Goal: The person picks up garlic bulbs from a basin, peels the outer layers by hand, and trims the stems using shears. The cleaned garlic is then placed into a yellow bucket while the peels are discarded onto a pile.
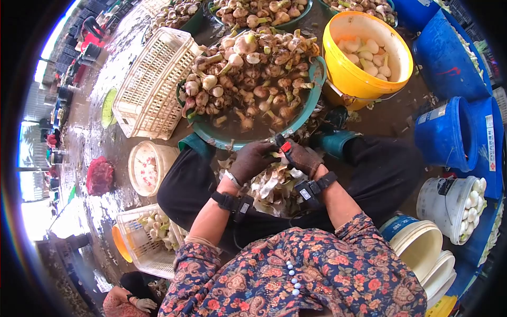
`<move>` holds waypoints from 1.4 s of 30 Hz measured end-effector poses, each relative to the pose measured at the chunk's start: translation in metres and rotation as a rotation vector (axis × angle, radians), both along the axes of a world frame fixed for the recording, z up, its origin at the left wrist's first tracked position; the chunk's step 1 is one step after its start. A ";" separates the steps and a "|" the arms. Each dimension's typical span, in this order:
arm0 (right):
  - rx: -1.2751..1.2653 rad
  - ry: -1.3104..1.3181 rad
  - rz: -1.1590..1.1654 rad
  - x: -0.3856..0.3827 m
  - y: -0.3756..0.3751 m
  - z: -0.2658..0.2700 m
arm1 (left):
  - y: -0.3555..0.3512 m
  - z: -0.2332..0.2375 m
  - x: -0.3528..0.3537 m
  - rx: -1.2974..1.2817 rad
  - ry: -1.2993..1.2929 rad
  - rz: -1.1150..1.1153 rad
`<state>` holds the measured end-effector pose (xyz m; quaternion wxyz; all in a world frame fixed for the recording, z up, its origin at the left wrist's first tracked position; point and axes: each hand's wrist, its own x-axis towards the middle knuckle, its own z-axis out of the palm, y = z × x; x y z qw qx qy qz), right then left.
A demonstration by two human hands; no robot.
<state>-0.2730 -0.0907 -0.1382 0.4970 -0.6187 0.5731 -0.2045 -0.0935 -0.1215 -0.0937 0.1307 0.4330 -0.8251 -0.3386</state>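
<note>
My left hand (250, 164), in a dark brown glove, is closed around a garlic bulb that the fingers mostly hide; a pale green bit of its stem (276, 155) shows between the hands. My right hand (303, 159), gloved too, grips a small tool with a red and black handle (285, 146); its working end is hidden. Both hands are close together over my lap, where loose garlic skins (274, 185) are heaped. Just beyond them stands a green tub (237, 141) of murky water with many unpeeled garlic bulbs (259, 68).
A yellow bucket (338, 79) at the upper right holds peeled bulbs. White crates (153, 79) and a white bucket (168, 158) stand left. Blue bins (449, 58) and a bucket of white bulbs (441, 208) line the right. Another person's gloved hand (145, 304) shows at lower left.
</note>
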 end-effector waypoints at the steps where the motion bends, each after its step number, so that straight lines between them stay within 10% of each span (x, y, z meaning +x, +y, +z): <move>1: 0.007 -0.015 -0.041 0.001 0.004 0.010 | 0.001 -0.016 0.003 0.079 0.082 0.027; 10: 0.183 -0.926 -0.038 -0.002 0.000 0.031 | 0.004 -0.025 0.016 1.020 0.753 0.486; 15: 0.201 -0.982 0.012 -0.005 0.000 0.041 | 0.021 -0.020 0.021 0.800 0.770 0.454; 19: -0.116 -0.625 -0.057 0.001 -0.003 0.017 | 0.030 -0.024 0.025 -0.194 0.221 0.238; 24: -0.671 0.135 0.104 0.010 0.007 0.052 | 0.016 -0.004 0.021 0.911 0.772 0.676; 26: -0.766 0.113 0.085 0.018 0.007 0.029 | 0.017 -0.007 0.017 0.875 0.779 0.637; 30: -0.392 -0.495 -0.519 0.026 0.000 -0.002 | 0.028 0.007 0.010 0.652 0.703 0.615; 32: 0.274 -0.777 -0.851 0.009 -0.006 -0.011 | 0.033 0.018 0.012 0.517 0.674 0.421; 37: 0.555 -0.948 -0.932 -0.026 -0.018 -0.031 | 0.022 0.033 0.041 0.798 0.032 -0.074; 40: 0.582 -1.129 -0.888 -0.024 -0.023 -0.030 | -0.010 0.024 0.042 0.546 -0.257 -0.292; 42: 0.458 -1.135 -0.948 -0.019 -0.024 -0.021 | -0.036 -0.008 0.033 0.486 0.034 0.000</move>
